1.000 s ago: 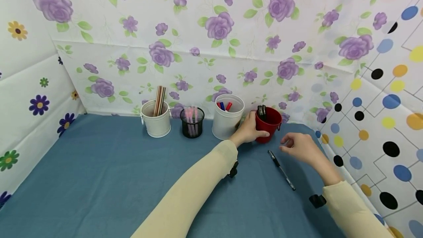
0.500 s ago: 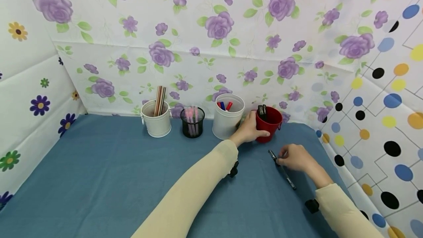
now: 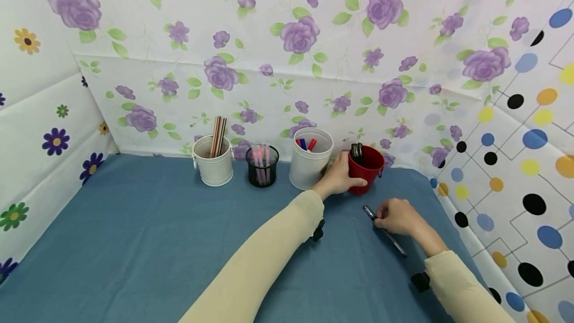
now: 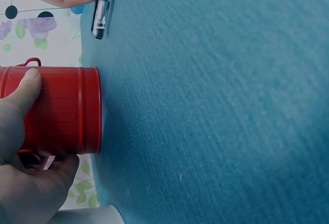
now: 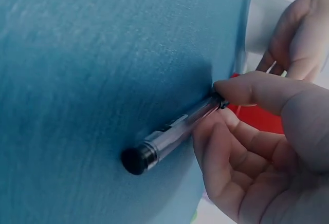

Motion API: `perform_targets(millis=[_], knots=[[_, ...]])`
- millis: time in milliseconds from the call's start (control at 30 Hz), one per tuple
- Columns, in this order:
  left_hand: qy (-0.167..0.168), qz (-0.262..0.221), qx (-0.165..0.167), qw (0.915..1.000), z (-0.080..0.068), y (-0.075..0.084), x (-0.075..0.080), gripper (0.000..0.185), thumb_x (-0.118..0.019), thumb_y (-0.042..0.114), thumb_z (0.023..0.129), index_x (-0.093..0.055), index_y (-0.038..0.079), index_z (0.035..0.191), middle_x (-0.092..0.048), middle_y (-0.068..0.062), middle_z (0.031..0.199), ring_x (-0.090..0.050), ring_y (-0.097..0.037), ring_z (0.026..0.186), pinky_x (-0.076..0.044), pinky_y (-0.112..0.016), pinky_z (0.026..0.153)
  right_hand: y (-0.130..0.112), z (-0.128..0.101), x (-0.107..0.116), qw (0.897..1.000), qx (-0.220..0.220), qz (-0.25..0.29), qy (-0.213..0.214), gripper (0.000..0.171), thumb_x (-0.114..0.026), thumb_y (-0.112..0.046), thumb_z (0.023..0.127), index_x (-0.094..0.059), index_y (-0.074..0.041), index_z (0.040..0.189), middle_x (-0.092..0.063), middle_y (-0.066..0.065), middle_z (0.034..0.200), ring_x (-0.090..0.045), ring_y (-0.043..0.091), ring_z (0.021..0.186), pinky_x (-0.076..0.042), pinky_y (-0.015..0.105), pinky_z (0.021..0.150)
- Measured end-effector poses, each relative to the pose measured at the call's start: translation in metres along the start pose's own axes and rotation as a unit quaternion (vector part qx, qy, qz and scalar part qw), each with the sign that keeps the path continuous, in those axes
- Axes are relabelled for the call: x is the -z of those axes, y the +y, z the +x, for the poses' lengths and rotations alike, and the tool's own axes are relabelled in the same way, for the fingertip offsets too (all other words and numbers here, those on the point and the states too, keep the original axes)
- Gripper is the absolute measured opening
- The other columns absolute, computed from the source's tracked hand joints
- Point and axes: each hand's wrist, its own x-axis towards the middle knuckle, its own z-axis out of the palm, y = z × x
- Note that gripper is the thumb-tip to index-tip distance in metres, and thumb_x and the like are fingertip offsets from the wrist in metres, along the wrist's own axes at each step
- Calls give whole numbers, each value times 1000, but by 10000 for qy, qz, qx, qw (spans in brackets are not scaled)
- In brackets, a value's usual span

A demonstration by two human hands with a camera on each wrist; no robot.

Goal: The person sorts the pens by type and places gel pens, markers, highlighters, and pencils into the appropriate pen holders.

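My left hand (image 3: 337, 176) grips a small red bucket (image 3: 370, 163), its thumb across the front and its fingers around the left side. Several black pens (image 3: 356, 152) stand inside that bucket. To the right, my right hand (image 3: 398, 217) pinches a clear-barrelled black pen (image 3: 395, 244) between thumb and fingers near its middle. In the right wrist view the pen (image 5: 177, 131) slants close over the blue cloth, its dark end toward the camera. The left wrist view shows the bucket's base (image 4: 91, 111) on the cloth, with the pen's other end (image 4: 102, 21) beyond it.
Left of the red bucket stand a tall white bucket (image 3: 309, 171) with red and blue markers, a black mesh cup (image 3: 262, 176) with pink pens, and a white pail (image 3: 214, 171) with striped sticks. Patterned cloth walls (image 3: 269, 98) rise behind and at both sides.
My right hand has come down and left from beside the bucket onto the pen and now pinches it. The pen has shifted slightly. My left hand stays on the red bucket.
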Motion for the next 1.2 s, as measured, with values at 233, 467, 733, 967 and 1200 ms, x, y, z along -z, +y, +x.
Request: perform_targets(millis=[233,467,733,967,1200], knots=[[7,4,9,10000,0,0,-1,89,-85,29,94,-30,6,161,-42,-14,158,-47,-27,144,-46,-41,117,-3,-6,12,9983,73,581,47,12,-78,-15,93,-73,-4,91,-68,3,71,-65,16,61,-57,33,60],[-50,-16,-8,10000,1,-1,-1,88,-84,28,95,-30,6,161,-41,-14,158,-47,-27,143,-46,-41,117,0,-7,36,9948,228,838,541,13,-75,-18,98,-72,-6,99,-72,3,82,-72,19,68,-58,33,63],[-25,-46,38,10000,-1,3,1,87,-84,26,95,-30,5,160,-41,-14,159,-46,-27,144,-48,-42,115,-15,-9,75,9853,331,824,1456,22,-74,-27,101,-68,-7,109,-75,6,89,-73,18,73,-57,32,67],[-29,-26,36,10000,-1,2,1,86,-83,26,95,-30,6,160,-41,-14,159,-45,-27,144,-49,-42,115,-37,-3,99,9592,542,742,2672,24,-73,-32,101,-69,-9,107,-76,9,92,-68,3,70,-53,24,61],[-30,55,39,10000,1,0,0,88,-84,28,95,-30,6,161,-40,-14,159,-45,-27,145,-48,-41,115,-55,9,113,9351,516,1108,3325,31,-70,-42,102,-69,-12,108,-74,7,96,-66,-6,71,-51,20,61]])
